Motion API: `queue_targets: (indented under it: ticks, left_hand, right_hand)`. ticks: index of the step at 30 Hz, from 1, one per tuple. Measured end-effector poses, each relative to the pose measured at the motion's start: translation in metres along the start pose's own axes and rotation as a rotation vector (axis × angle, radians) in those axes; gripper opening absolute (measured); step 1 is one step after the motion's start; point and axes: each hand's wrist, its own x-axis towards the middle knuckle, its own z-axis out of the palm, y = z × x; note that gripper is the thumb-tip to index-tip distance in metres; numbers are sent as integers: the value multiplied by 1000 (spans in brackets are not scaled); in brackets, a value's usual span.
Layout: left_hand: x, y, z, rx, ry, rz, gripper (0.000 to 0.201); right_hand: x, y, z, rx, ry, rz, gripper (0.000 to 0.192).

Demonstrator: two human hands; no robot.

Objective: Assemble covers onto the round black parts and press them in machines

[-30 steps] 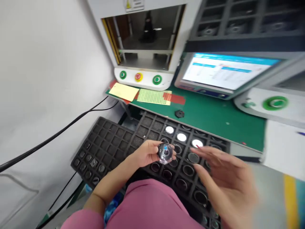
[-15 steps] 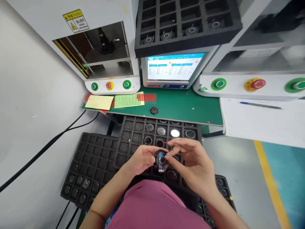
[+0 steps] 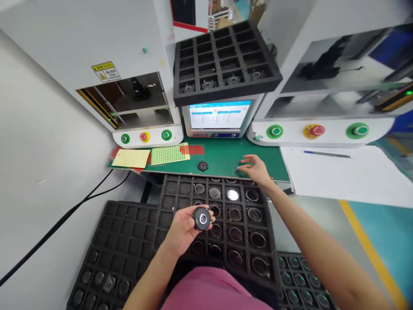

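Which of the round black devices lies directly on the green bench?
The loose device near the front edge of the green bench; the left hand holds a second device, and others sit in foam trays.

The round device is black with a pale centre. Near the left edge of the green bench, a plain yellow card lies beside a green-dotted sheet.

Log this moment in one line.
left hand: holds round black device over foam tray | right hand: over green table, grip unclear | second device: lies on table
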Motion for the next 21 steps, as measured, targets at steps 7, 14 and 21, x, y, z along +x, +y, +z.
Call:
queue_targets:
  ticks: [7, 14, 21]
  left_hand:
    - [-6, 8, 17, 167, -78, 172, 49]
    - [-12, 7, 22, 154, -148, 134, 47]
    - [-6, 4, 21, 57, -96, -153, 54]
  right_hand:
    - [-16, -7, 7, -115, 142, -106, 25]
    - [-114, -104, 0, 146, 129, -310, 30]
    - [-169, -145, -2, 517, -550, -128, 55]
